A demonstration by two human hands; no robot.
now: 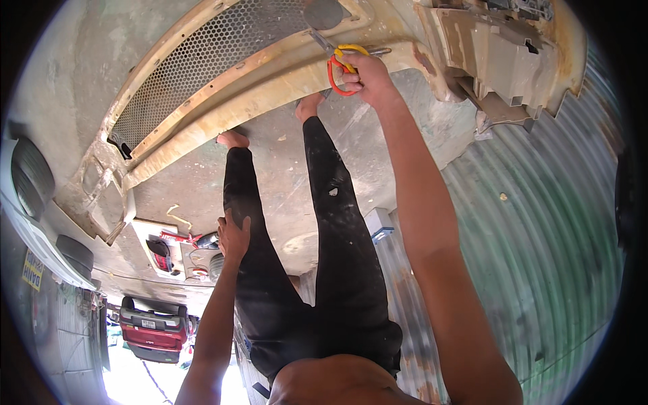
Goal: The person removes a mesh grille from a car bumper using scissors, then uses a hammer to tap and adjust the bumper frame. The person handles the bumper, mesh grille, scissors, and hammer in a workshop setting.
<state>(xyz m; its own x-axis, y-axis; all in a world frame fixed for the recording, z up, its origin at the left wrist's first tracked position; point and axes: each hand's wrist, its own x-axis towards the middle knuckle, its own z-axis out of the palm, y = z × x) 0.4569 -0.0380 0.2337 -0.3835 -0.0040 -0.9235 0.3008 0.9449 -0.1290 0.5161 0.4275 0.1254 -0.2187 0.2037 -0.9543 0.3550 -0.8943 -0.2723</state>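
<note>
In my right hand (364, 79) is a pair of scissors (330, 69) with one yellow and one red-orange handle, fingers wrapped round the handles. Their metal blades point up and left, over the edge of a large tan car bumper (283, 101). The bumper's honeycomb mesh (202, 64) spans its opening, and a grey round patch (322, 13) shows at the mesh's far end. My left hand (233, 237) hangs beside my black trouser leg, fingers apart and nothing in them; whether it touches the cloth I cannot tell. My bare feet are near the bumper's lower edge.
Corrugated metal sheeting (533, 223) fills the right side. Tan plastic brackets (499, 61) stand at the far right. On the left are tyres (32, 172) beside a pale curved panel (47, 233), and a board (145, 236) with red and black items. A red car (152, 334) stands behind.
</note>
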